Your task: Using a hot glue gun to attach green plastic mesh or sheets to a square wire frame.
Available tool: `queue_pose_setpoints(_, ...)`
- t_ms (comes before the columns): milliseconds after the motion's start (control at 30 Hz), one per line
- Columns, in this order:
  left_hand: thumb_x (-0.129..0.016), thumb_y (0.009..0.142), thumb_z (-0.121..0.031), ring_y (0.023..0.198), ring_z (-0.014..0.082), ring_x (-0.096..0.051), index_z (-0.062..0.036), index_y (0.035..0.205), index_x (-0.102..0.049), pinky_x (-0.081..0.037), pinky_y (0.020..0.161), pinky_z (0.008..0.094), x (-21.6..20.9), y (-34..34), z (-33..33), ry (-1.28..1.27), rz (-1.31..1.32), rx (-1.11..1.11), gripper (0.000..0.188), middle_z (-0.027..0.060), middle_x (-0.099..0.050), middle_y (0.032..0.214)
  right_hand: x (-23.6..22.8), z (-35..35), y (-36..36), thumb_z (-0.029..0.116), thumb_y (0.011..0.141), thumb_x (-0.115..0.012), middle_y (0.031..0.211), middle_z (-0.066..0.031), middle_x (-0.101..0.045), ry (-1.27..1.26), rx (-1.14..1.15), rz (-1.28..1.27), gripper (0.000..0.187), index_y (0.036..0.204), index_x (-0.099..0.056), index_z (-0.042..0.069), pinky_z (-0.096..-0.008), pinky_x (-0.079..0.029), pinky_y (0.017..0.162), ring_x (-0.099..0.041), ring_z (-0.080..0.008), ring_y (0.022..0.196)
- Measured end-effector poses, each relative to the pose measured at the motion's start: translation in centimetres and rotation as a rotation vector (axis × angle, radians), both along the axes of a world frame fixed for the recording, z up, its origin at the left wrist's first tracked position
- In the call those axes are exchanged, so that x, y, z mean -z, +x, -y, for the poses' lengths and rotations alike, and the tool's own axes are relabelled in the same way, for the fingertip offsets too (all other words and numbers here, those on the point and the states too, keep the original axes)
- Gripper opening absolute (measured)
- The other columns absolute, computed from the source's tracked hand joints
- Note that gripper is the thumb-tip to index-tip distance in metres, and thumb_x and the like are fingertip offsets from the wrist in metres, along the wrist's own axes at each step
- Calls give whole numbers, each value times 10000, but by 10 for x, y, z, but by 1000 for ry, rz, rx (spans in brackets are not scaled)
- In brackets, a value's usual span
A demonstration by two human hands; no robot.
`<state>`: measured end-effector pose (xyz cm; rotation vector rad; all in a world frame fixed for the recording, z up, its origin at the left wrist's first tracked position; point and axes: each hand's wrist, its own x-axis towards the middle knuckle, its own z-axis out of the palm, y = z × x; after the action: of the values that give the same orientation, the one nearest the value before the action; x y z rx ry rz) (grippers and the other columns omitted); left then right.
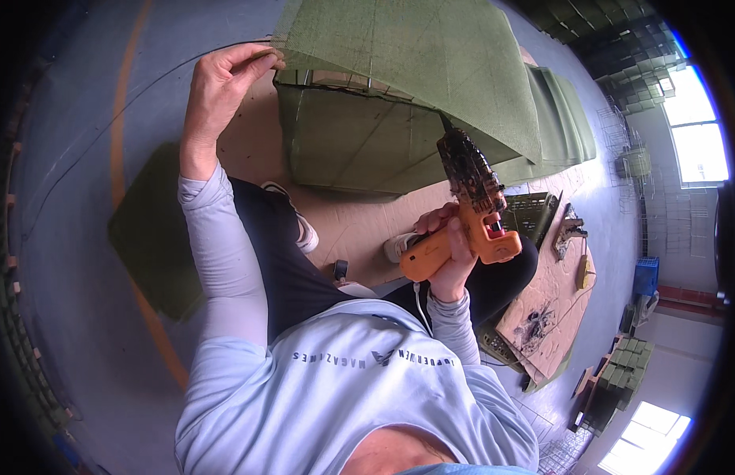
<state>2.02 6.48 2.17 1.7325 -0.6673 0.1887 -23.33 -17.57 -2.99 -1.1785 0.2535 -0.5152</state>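
Observation:
My left hand (221,87) is raised at the far left, thumb and fingers pinched on the corner of a green mesh sheet (415,47). The sheet slants over a wire-framed box form covered in green mesh (352,142). Wrapped in my right hand (456,273) is an orange glue gun (431,253), its front end caked with black, burnt-looking residue. The gun's nozzle points up and away, against or just in front of the sheet's lower edge; I cannot tell whether it touches. A white cord hangs below the grip.
Brown cardboard (352,237) lies under my feet. On my right, a stained cardboard piece (541,317) rests on a green crate (530,218), with a yellow-handled tool (583,271) on it. More green mesh (158,237) lies on the floor at left. A blue crate (646,275) stands at far right.

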Motion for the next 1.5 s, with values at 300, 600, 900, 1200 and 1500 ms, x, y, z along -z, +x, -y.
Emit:
queue_pose_setpoints(300, -627, 876, -159, 766, 60, -616, -9, 949, -705, -476, 739, 199, 2, 2, 2, -3, -11, -31, 184, 24, -696, 800, -4, 3, -3, 70, 850, -505, 753, -112, -531, 72, 33, 14, 165, 979, -493, -31, -355, -468, 691, -548, -218, 706)
queue_pose_setpoints(600, -613, 889, -157, 810, 81, -628, -2, 957, -696, -471, 797, 211, 1, 3, 4, -4, -35, -47, 188, 38, -694, 813, 0, 11, -5, 179, 883, -542, 744, -109, -509, 28, 49, 12, 241, 989, -476, -26, -341, -456, 657, -523, -210, 695)
queue_pose_setpoints(900, -610, 892, -172, 816, 91, -633, -4, 959, -695, -470, 809, 218, 1, 4, 6, -9, -33, -51, 199, 44, -694, 816, -2, 14, -7, 81, 858, -521, 752, -114, -528, 93, 40, 68, 160, 972, -495, -27, -351, -465, 680, -535, -210, 710)
queue_pose_setpoints(1200, -608, 891, -184, 810, 85, -631, -8, 937, -701, -474, 793, 214, 2, 6, 6, -24, -18, -56, 204, 28, -693, 804, 2, 23, -9, 98, 866, -523, 766, -103, -522, 57, 68, 62, 161, 969, -500, -25, -344, -470, 665, -538, -202, 709)
queue_pose_setpoints(1500, -607, 896, -180, 840, 100, -639, -6, 963, -695, -462, 821, 217, 4, 9, 5, -23, -31, -48, 206, 43, -691, 830, -1, 30, -12, 201, 899, -538, 749, -96, -508, -21, 145, 61, 240, 985, -499, -19, -345, -443, 636, -513, -211, 664)
